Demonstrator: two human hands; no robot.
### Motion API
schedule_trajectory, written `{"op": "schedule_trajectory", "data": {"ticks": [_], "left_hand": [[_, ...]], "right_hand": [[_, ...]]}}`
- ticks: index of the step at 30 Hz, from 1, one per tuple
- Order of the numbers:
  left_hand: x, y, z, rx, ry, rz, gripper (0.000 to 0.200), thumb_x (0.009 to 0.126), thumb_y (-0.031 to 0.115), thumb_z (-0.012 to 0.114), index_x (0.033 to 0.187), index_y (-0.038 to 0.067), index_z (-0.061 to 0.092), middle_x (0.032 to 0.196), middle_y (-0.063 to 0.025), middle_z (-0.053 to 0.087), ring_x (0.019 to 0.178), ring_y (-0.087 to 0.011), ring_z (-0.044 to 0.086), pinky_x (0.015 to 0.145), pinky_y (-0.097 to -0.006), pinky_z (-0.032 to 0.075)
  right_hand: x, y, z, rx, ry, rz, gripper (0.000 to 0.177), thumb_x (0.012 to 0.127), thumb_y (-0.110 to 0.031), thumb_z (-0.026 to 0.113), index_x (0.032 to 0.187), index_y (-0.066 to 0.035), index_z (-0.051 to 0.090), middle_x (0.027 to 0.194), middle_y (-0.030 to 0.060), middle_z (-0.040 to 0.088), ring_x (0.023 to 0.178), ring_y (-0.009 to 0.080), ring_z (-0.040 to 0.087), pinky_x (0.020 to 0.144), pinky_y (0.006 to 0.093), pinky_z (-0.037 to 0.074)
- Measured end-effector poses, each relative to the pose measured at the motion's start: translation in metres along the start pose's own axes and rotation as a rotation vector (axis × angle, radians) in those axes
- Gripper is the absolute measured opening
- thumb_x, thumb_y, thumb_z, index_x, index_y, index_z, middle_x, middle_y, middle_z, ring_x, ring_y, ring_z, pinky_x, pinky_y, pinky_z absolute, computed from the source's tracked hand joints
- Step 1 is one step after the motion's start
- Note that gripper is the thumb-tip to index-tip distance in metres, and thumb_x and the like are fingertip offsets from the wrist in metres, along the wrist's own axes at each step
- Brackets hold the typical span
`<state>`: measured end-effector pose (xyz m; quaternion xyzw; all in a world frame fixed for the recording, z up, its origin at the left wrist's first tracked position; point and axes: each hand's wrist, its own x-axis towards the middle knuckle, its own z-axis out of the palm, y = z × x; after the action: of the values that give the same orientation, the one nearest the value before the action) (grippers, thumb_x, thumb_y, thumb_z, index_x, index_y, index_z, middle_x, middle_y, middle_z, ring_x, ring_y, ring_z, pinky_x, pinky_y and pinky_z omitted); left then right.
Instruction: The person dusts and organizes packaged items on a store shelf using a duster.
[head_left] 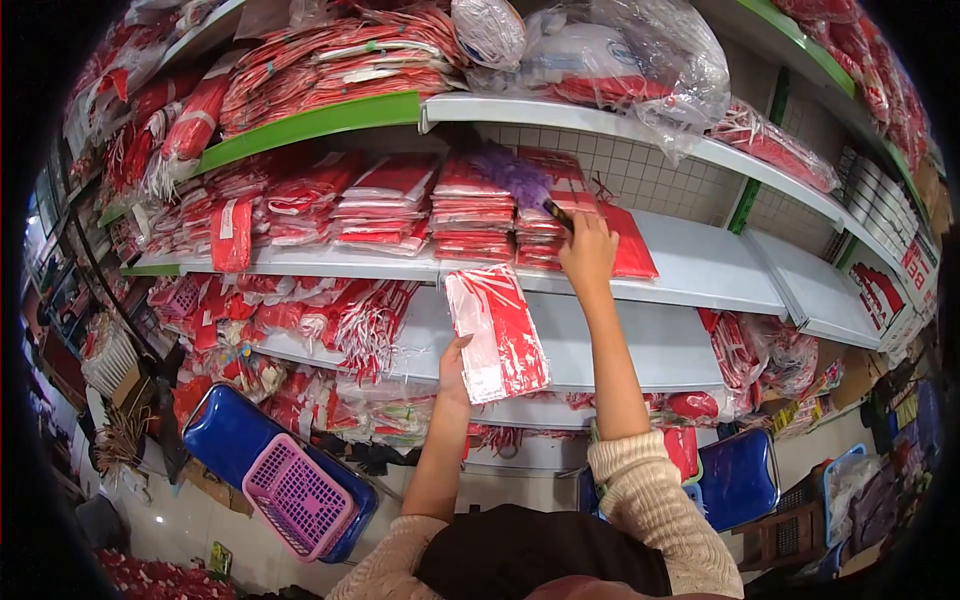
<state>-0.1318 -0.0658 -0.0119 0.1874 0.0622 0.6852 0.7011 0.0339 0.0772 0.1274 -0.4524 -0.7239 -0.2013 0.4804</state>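
Observation:
My left hand [455, 372] holds a red and white plastic-wrapped packet [497, 333] by its lower left edge, in front of the shelf. My right hand [590, 250] is closed around the dark handle of a purple duster [512, 174]. The duster's fluffy head lies over the tops of two stacks of red packets on the middle shelf. Left of it stands another stack of wrapped red packets [385, 205]. A flat red packet [632, 245] lies beside my right hand, partly hidden by it.
Above runs a white shelf edge [600, 122] with bagged goods. A pink basket [300, 497] rests on a blue stool [225, 430] at lower left. Another blue stool [740, 480] stands at lower right. White boxes [880, 285] are at the far right.

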Motion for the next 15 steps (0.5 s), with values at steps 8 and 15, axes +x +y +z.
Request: {"op": "schedule_trajectory", "data": {"ticks": [8,15], "left_hand": [[-0.015,-0.005,-0.005,-0.032,0.038,-0.014,0.047,0.080,0.018,0.045,0.123,-0.003,0.039,0.112,-0.0186,0.054,0.099,-0.0317,0.056,0.089,-0.0429,0.044],[-0.016,-0.020,-0.004,0.039,0.118,0.011,0.044,0.082,0.019,0.046,0.120,-0.003,0.042,0.112,-0.0171,0.055,0.100,-0.0296,0.056,0.090,-0.0408,0.043]], "right_hand": [[-0.071,0.011,-0.062,0.306,-0.231,0.259,0.031,0.072,0.001,0.057,0.100,-0.001,0.043,0.075,0.0189,0.057,0.071,0.0363,0.060,0.056,0.0425,0.045],[-0.154,0.029,-0.016,1.075,-0.622,0.833,0.034,0.074,-0.010,0.061,0.104,-0.002,0.047,0.065,0.0094,0.055,0.058,0.0195,0.059,0.047,0.0311,0.042]]}}
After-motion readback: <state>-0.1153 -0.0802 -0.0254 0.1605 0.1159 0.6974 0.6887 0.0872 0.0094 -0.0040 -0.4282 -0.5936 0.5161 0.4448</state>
